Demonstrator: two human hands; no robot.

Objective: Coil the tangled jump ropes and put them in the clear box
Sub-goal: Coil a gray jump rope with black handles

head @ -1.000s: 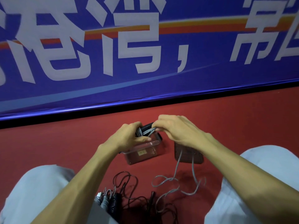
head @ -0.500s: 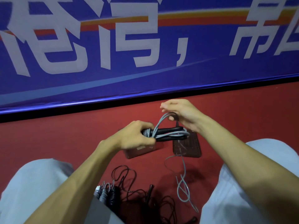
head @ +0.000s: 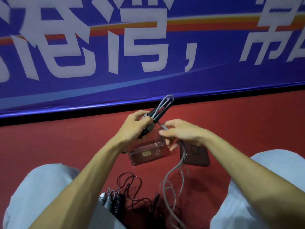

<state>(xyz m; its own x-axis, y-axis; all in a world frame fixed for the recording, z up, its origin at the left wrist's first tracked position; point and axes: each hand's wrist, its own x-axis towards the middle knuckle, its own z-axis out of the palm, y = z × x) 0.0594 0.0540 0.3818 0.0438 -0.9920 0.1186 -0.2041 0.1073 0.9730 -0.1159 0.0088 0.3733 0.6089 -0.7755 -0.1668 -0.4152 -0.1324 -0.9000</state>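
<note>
**Grey jump rope (head: 150, 126) wound round its handles above the clear box (head: 145, 153)**

Seated on a red floor (head: 66, 146) before a blue banner (head: 148, 75) with large white characters, a person in pale trousers (head: 41, 195) works on a jump rope at arm's length. The left hand (head: 137, 124) grips the pair of black handles (head: 162, 111), fingers curled round them where several turns of grey cord are already wrapped; the handles tilt up and away, and a loop of cord sticks out past their far end. The right hand (head: 181, 134) sits just beside them, thumb and fingertips pinching the loose cord, which runs down under the palm and trails in slack curls onto the floor between the knees.

Directly below the hands stands the clear box, open on the floor; its contents cannot be made out. A dark, flat panel (head: 196, 156), possibly the box's lid, lies just to its right. Nearer the person, a thin black rope (head: 132, 187) lies tangled on the floor, and a few tightly coiled bundles (head: 112, 200) rest beside the left leg.
</note>
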